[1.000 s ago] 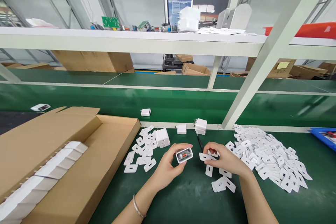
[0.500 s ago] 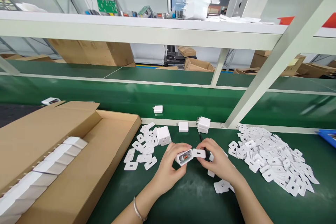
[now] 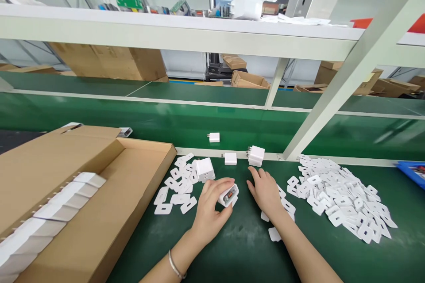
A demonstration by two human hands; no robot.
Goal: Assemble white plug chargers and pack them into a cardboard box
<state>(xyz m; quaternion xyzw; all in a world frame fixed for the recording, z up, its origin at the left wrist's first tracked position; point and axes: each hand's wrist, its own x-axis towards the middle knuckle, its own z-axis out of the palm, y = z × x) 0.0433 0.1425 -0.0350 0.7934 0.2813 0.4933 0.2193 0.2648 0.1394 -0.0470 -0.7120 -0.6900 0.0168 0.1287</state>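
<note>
Wht charger housing (image 3: 223, 200), tilted, open end facing up, orange pt (image 3: 229, 194) visible inside, gripped in L hand (image 3: 212, 208)

carton (image 3: 99, 212) cut off left, below | tray (image 3: 407, 171) cut off right | charger (image 3: 229, 195) partly behind left hand (image 3: 210, 210) | right hand's (image 3: 265, 192) underside hidden

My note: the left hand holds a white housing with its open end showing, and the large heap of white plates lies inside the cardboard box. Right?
Not quite: the head view shows the large heap of white plates on the green bench, not inside the cardboard box. The left hand does hold a white housing, open end showing.
</note>
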